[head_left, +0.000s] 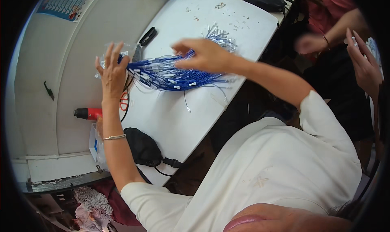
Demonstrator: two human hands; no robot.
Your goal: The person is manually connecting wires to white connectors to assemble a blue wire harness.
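A long bundle of thin blue cables [162, 75] with white tags and connectors lies across the white table. My left hand [111, 71] is at its gathered left end, fingers stretched and spread over a clear plastic bag [134, 50]. The thumb side touches or nearly touches the cables; which of the two, I cannot tell. Above the middle of the bundle is my right hand [203, 55], slightly blurred, with thumb and fingers apart and nothing visible between them. Loose cable ends with pale connectors [221, 37] fan out past its far side.
A black case [148, 36] lies behind the bundle, near the wall. Orange-handled scissors [123, 101], a red-and-black tool [87, 113] and a black pouch [142, 146] are near my left forearm. Another person's hands [310, 43] are at the right, beyond the table edge [260, 57].
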